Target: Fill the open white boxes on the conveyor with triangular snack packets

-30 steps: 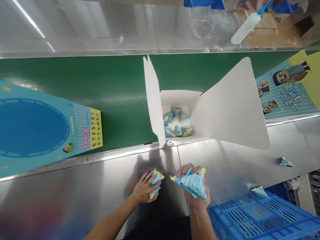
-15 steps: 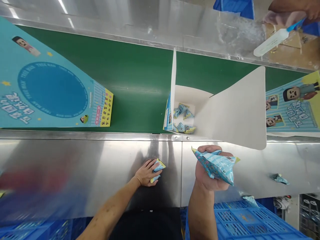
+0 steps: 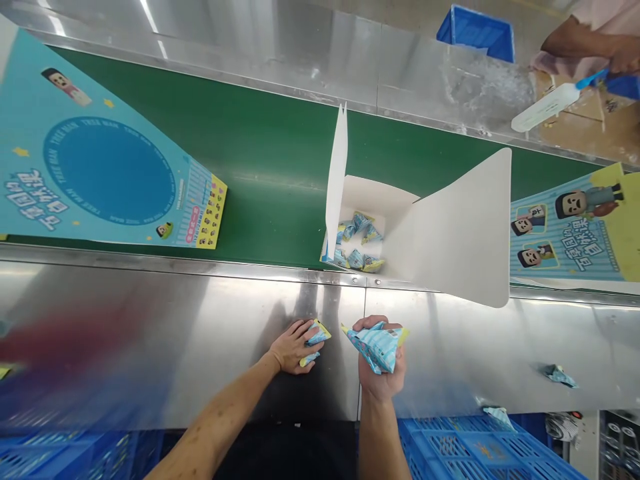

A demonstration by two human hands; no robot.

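Nearer the wearer than the open white cardboard box [image 3: 460,230], the right hand [image 3: 383,363] clasps glossy, pointed foil packets [image 3: 376,345] — crinkled, blue-striped. Left of them, the left hand [image 3: 295,348] spreads its fingers over smaller packets [image 3: 318,331] — pressed to smooth metal.

Bright light, heavy glare on steel

Strong, whitish light fills the view; narrow white streaks mirrored at the upper left of the far steel surface [image 3: 225,40] suggest lamps overhead. The bench [image 3: 230,320] throws back pale vertical bands, plus a smeared red and blue reflection towards its left end. A dark, soft-edged patch, shadow or reflection, surrounds the left hand [image 3: 293,350]. The green conveyor belt [image 3: 265,160] carries only faint sheen. Focus is fair centrally, softer on the lower-left crates [image 3: 60,460]; wide-angle stretching shows near the edges.
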